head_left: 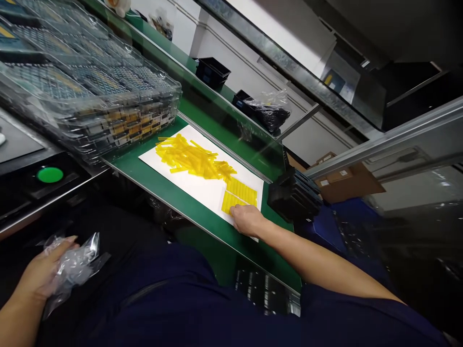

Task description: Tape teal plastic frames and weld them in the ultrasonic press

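Note:
My left hand [45, 270] is closed around a crumpled clear plastic bag [77, 265] at the lower left, off the bench. On a white sheet [213, 193] my right hand [248, 219] rests with fingers curled at the near edge of yellow strips laid in neat rows [240, 190]. Its fingertips touch or nearly touch the strips; whether they pinch one is hidden. Farther left on the same sheet lies a loose heap of yellow strips [191, 156].
Stacked clear trays [108, 96] of parts stand at the left above a green round button [50, 174]. Black bins [212, 72] and a plastic-wrapped bundle [273, 111] sit along the back ledge. Black trays [294, 193] are right of the sheet on the green bench [202, 217].

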The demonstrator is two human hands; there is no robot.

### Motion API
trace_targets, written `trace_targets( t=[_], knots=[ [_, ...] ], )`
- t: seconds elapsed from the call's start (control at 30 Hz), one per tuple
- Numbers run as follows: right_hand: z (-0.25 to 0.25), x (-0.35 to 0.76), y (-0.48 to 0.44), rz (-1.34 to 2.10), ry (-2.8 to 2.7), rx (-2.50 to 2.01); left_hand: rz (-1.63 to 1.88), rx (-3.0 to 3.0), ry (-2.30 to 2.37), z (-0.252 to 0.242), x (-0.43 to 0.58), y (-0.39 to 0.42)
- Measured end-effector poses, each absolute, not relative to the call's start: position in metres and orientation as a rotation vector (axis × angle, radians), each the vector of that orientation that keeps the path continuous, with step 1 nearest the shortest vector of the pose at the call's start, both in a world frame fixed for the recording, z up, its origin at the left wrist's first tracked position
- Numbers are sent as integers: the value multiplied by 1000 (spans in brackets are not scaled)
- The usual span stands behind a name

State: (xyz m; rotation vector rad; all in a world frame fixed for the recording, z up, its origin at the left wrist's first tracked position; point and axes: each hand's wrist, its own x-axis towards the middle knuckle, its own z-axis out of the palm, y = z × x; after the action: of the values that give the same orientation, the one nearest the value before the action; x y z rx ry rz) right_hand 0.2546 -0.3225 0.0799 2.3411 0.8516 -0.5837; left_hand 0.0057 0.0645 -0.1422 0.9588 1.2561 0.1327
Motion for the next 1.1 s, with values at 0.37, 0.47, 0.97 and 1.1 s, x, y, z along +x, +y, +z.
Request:
trace_targets(
  t=[0.37, 0.47, 0.97, 1.1],
  knots=[
    [125, 279, -314, -326, 585, 2436, 158, 819, 1194, -152, 1, 68],
    [148, 298, -309, -153, 470, 2512, 166, 824, 1200, -152, 2, 68],
    [150, 367, -236, 179, 929, 2823, 221, 731, 1196, -131, 7, 56],
    [125, 379, -219, 170, 949, 2825, 221, 709, 1219, -135, 6, 56]
  ],
)
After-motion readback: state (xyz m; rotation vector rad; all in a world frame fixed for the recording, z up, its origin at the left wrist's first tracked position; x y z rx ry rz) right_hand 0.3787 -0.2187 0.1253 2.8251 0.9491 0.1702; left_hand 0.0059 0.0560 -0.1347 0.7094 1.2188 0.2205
